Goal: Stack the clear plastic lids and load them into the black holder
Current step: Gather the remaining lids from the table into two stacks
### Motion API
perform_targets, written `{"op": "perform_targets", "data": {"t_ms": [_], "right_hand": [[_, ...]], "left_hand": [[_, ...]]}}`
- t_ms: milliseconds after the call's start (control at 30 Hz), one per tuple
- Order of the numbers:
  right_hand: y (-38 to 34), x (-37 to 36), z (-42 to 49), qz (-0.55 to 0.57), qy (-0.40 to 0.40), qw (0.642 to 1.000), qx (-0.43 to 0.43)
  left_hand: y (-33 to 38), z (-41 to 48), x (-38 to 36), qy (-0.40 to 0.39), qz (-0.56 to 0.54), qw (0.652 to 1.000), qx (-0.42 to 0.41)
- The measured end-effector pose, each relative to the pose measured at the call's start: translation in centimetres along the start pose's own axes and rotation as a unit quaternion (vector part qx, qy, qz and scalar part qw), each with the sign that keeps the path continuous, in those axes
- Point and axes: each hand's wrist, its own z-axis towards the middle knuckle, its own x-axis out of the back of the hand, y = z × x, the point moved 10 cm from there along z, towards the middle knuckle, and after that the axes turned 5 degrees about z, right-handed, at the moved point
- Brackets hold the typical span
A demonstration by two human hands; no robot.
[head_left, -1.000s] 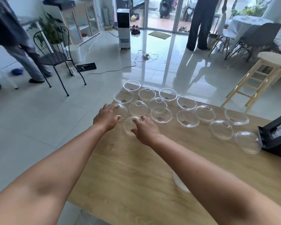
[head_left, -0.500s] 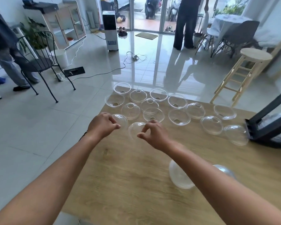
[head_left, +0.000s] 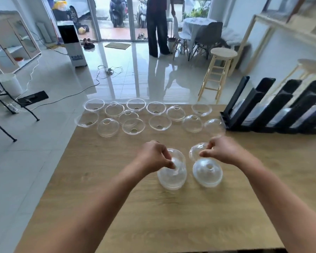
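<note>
Two short stacks of clear dome lids stand mid-table: a left stack (head_left: 171, 177) and a right stack (head_left: 207, 173). My left hand (head_left: 153, 157) pinches a clear lid (head_left: 177, 157) right on top of the left stack. My right hand (head_left: 221, 150) holds another clear lid (head_left: 196, 151) tilted just above the right stack. Several loose lids (head_left: 133, 126) lie in two rows along the table's far edge. The black slotted holder (head_left: 274, 108) stands at the far right, with clear lids in its slots.
The wooden table (head_left: 153, 216) ends at the left over a tiled floor. Beyond it stand a wooden stool (head_left: 217, 70), a black wire chair (head_left: 0, 99), a white appliance (head_left: 73, 46) and a person (head_left: 156, 26) by the glass doors.
Both hands lifted a lid each from the near-left loose group and carried them back toward me, over the two stacks. The view swung right, showing more of the black holder.
</note>
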Motion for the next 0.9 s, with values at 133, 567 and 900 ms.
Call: {"op": "perform_targets", "data": {"t_ms": [133, 567, 900], "right_hand": [[3.6, -1.0, -1.3, -0.021, 0.021, 0.999, -0.028], [4.2, -4.3, -1.6, -0.04, 0.013, 0.999, 0.022], [-2.3, -0.9, 2.0, -0.043, 0.001, 0.991, 0.126]], "left_hand": [[2.4, 0.1, -2.8, -0.015, 0.091, 0.995, -0.025], [1.7, 0.3, -4.5, 0.019, 0.182, 0.983, -0.006], [-1.5, 1.4, -0.4, 0.069, 0.089, 0.991, 0.075]]}}
